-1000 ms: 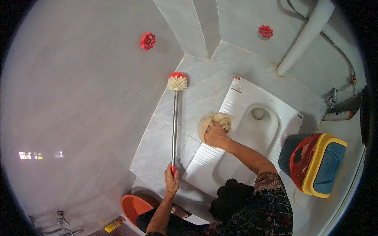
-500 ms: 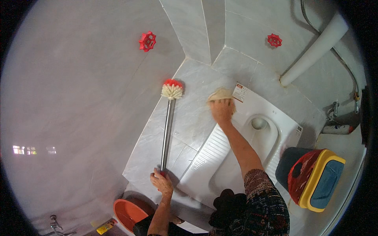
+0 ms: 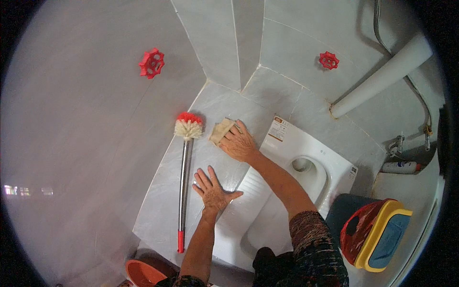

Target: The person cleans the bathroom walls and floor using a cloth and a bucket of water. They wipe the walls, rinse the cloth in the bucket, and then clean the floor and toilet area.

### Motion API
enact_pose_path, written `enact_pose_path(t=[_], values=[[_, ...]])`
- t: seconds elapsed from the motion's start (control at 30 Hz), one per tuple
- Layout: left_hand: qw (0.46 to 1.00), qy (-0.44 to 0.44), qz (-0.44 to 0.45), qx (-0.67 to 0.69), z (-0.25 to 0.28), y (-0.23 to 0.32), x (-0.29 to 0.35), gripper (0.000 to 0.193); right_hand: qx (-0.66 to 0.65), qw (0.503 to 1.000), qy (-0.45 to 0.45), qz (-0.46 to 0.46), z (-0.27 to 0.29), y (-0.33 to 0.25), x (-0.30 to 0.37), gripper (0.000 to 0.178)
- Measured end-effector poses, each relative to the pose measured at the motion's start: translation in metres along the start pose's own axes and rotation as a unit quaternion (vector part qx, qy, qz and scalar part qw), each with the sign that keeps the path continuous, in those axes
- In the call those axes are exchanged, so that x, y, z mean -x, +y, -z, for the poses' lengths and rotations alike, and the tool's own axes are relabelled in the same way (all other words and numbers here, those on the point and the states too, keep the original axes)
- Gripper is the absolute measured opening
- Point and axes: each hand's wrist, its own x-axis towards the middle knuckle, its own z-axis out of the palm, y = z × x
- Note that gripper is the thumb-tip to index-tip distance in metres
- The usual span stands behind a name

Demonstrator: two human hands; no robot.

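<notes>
Under the fingers of my right hand lies a beige cloth, pressed against the grey floor tiles left of the squat toilet's far end. My left hand is empty, its fingers spread over the tiles and its thumb near the edge of the white squat toilet. To the left of both hands, a toilet brush lies along the floor's edge by the wall. It has a red and cream bristle head, a metal handle and a red grip end. No hand touches it.
A bin with a yellow-rimmed lid and red bag stands right of the toilet. An orange basin sits at lower left. A white pipe rises at far right. Red valve wheels stick out from the walls. A white bottle lies near a tap.
My left hand has let go of the brush handle, moved right and forward, and spread open. My right hand has slid the cloth leftward and nearer. The view has shifted slightly.
</notes>
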Motion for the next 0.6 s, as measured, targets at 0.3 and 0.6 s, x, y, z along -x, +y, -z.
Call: enact_pose_path(t=[0.3, 0.6], values=[[0.998, -0.067, 0.014, -0.008, 0.008, 0.003, -0.008, 0.146, 0.199, 0.947, 0.007, -0.253, 0.002, 0.114, 0.0, 0.025], [0.997, -0.075, 0.023, -0.001, 0.001, -0.003, -0.01, 0.147, -0.063, 0.831, -0.174, -0.524, 0.033, 0.172, -0.066, 0.035]])
